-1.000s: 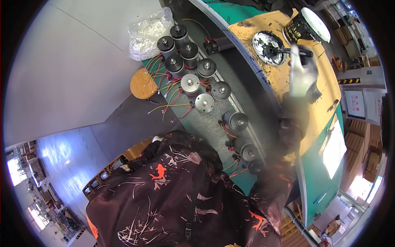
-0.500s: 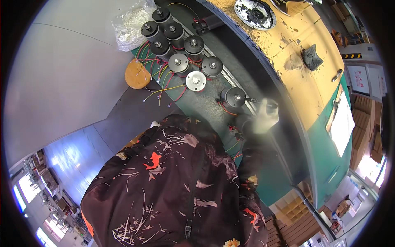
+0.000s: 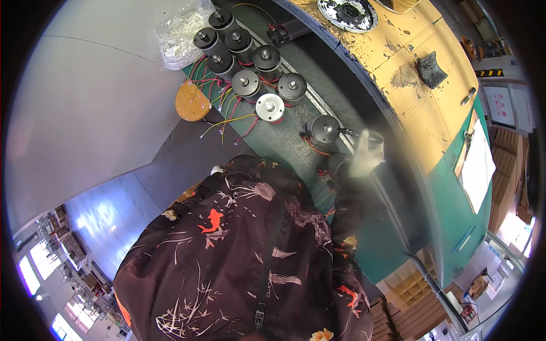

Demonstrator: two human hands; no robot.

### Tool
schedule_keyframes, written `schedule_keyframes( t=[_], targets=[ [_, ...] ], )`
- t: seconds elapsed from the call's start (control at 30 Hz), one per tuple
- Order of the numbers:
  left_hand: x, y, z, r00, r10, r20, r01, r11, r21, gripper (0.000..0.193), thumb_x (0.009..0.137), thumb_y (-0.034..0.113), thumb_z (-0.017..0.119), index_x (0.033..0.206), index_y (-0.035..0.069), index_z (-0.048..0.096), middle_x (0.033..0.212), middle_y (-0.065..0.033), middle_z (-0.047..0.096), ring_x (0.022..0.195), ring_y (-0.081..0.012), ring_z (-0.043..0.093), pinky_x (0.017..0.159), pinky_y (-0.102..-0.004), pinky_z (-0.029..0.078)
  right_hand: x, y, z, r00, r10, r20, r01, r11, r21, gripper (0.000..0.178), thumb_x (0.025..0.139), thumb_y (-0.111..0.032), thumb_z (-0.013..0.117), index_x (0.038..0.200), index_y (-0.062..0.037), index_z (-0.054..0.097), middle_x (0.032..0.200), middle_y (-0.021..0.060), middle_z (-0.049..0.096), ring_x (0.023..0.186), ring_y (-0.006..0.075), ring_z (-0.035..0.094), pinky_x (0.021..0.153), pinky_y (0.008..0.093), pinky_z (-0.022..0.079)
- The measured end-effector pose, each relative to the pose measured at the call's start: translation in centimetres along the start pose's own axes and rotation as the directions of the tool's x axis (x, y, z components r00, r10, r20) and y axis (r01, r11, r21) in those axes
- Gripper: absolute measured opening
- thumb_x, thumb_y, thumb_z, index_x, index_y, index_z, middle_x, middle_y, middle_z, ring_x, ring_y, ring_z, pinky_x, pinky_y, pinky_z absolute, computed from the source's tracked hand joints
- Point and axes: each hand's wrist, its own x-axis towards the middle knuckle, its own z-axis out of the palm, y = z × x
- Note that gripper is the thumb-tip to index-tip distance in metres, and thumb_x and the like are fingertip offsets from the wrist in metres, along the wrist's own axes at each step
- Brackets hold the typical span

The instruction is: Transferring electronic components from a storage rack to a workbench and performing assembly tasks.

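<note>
My right hand point(image 3: 367, 154), in a pale glove, is closed around a thin dark tool point(image 3: 349, 131), whose exact kind is too blurred to tell. The tool's tip reaches the edge of a black cylindrical motor point(image 3: 323, 130) that stands upright with its shaft up. A red wire trails from that motor's base. Of my left hand point(image 3: 216, 170) only a small pale patch shows beside the sleeve; its fingers are hidden by my jacket.
Several upright motors point(image 3: 265, 61) with coloured leads stand to the left, one silver-topped point(image 3: 269, 107). Beyond them lies a clear plastic bag point(image 3: 185, 37); a round wooden stool point(image 3: 192, 102) is below. A paint-stained board point(image 3: 404, 74) carries a round lid point(image 3: 348, 13) and a dark curved block point(image 3: 431, 70).
The whole view has shifted slightly. My right hand stays beside the same motor with the tool, its fingers turned a little, and the tool's tip remains at the motor's edge.
</note>
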Motion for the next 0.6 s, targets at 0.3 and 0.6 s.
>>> schedule_keyframes(
  t=[0.3,0.6],
  targets=[
    [0.2,0.6,-0.5,0.999,0.019,-0.042,-0.019,1.000,0.016,0.051,0.071,0.050,0.070,0.095,0.004,0.073,0.091,-0.0233,0.069,0.093,-0.0392,0.067,0.077,-0.0461,0.052,-0.6,-2.6,-0.3,0.982,-0.174,0.077,0.179,0.982,-0.059,0.019,0.087,-0.018,0.072,0.096,-0.0018,0.065,0.075,-0.0002,0.061,0.059,0.0053,0.052,0.056,0.0203,0.043],
    [-2.5,2.2,-3.5,0.987,-0.003,-0.160,0.000,1.000,-0.017,0.064,0.065,0.056,0.074,0.094,-0.001,0.071,0.092,-0.0253,0.069,0.095,-0.0404,0.067,0.080,-0.0458,0.052,6.6,-15.6,-6.6,0.900,-0.436,0.014,0.416,0.868,0.270,0.030,0.088,-0.011,0.065,0.116,0.0008,0.060,0.096,0.0132,0.066,0.080,0.0189,0.063,0.074,0.0300,0.051]
  ],
)
